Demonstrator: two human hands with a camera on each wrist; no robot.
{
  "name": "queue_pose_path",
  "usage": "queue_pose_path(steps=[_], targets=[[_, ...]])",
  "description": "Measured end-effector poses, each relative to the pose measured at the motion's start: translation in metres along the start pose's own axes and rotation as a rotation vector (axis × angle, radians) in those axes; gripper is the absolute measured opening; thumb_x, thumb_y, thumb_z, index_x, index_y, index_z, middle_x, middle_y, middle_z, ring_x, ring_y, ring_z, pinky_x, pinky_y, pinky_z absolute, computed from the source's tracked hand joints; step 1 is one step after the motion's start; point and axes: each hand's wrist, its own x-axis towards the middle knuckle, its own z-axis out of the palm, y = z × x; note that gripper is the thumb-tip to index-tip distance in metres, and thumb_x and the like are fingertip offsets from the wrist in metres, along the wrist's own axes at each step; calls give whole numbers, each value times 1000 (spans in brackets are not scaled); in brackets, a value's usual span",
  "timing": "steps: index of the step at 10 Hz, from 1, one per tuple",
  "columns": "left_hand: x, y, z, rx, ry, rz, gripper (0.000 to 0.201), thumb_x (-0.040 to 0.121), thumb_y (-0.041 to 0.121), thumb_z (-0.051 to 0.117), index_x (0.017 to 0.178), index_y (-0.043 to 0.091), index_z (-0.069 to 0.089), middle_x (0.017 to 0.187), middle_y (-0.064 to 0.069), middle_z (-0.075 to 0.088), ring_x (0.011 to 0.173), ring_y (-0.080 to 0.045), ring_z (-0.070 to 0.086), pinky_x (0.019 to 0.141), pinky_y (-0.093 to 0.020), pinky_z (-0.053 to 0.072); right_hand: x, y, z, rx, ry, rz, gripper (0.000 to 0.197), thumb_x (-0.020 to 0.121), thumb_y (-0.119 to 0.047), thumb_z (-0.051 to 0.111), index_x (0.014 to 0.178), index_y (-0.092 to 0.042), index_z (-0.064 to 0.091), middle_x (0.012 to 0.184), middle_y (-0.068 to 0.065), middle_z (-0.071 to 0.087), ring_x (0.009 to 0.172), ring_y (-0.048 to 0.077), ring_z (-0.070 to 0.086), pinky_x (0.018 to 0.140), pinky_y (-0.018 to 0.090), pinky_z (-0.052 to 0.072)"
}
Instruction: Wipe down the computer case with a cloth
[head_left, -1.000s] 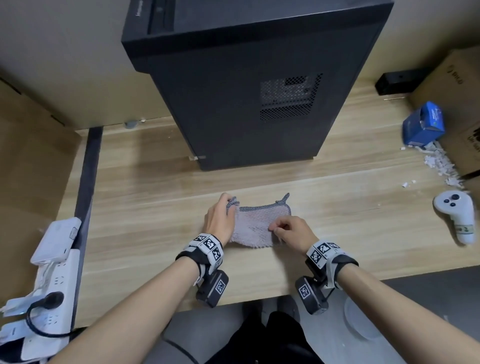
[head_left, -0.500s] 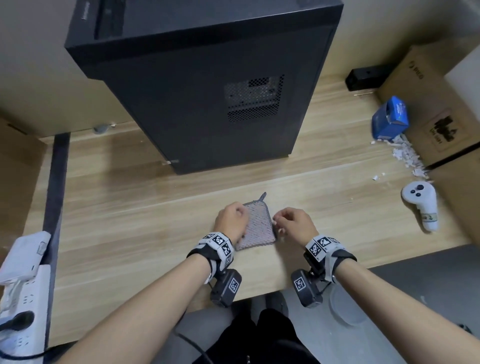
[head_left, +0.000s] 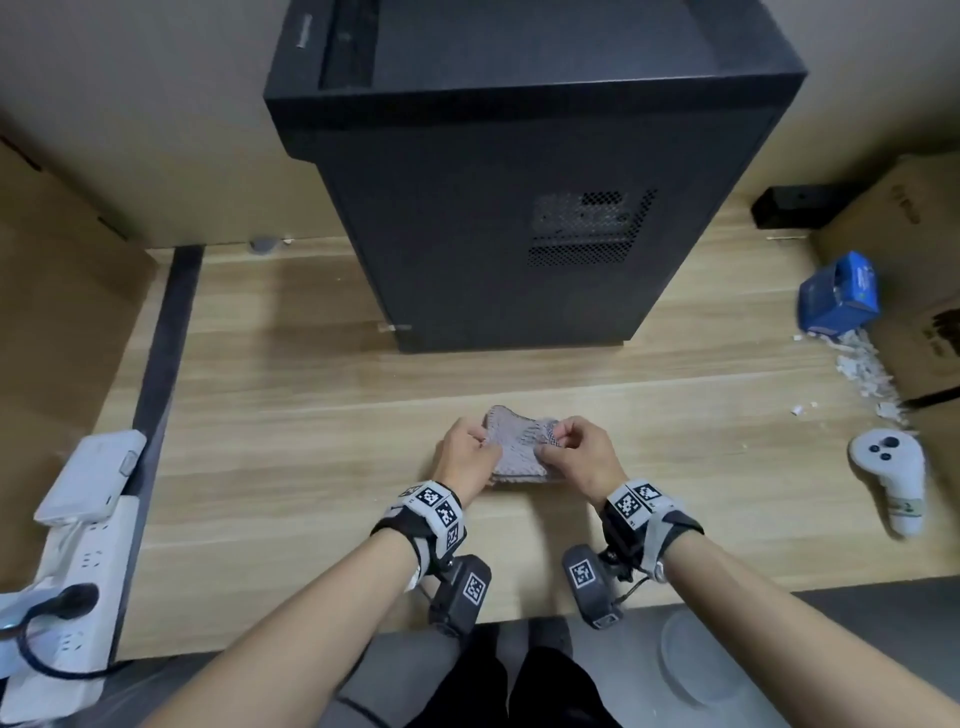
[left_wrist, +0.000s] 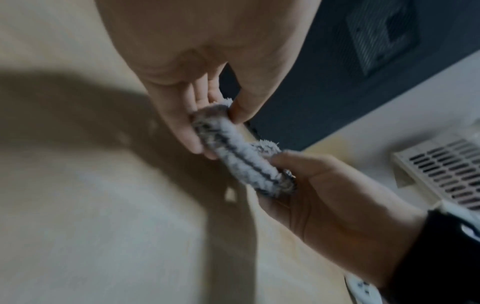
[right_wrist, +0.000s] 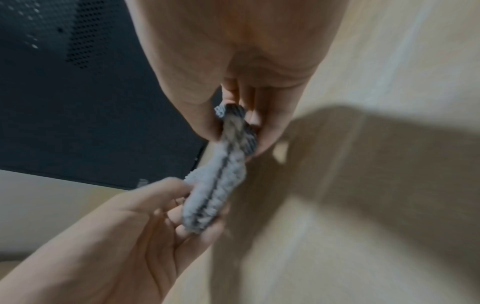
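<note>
Near the left edge of the table (head_left: 291, 415) lie a white power strip (head_left: 78, 577) and adapter, well apart from the work. Toward the middle of the front edge, the left hand (head_left: 465, 457) pinches one end of the folded grey cloth (head_left: 519, 447) between thumb and fingers, and the right hand (head_left: 582, 457) pinches the other end the same way; the wrist views are blurred, but the cloth appears lifted just clear of the wood. Behind it, toward the back edge, the black computer case (head_left: 519, 208) stands upright, untouched by cloth or hands. So the wiping seems not yet begun: the cloth is folded and in hand, every panel is left to do. A white controller (head_left: 891, 478) lies at the right edge.
</note>
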Motion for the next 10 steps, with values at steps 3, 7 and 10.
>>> queue_pose_path(steps=[3, 7, 10], targets=[[32, 11, -72, -145, 131, 90, 18, 88, 12, 63, 102, 16, 53, 102, -21, 64, 79, -25, 66, 58, -32, 59, 37, -59, 53, 67, -17, -143, 46, 79, 3, 77, 117, -12, 55, 103, 10, 57, 76, 27, 66, 65, 44, 62], [23, -30, -86, 177, 73, -131, 26, 64, 19, 56, 88, 25, 58, 72, -3, 73, 65, -25, 69, 69, -38, 59, 31, -32, 61, -191, -22, -11, 30, 76, 3, 71, 94, -17, 59, 84, 0, 67, 77, 18, 65, 61, 18, 49], [-11, 38, -110, 37, 107, 43, 16, 79, 14, 50, 88, 24, 59, 77, -6, 73, 65, -25, 66, 58, -27, 47, 8, -94, 20, -151, -43, -70, 13, 89, 0, 58, 91, -13, 60, 80, 5, 63, 61, 15, 57, 54, 25, 45]])
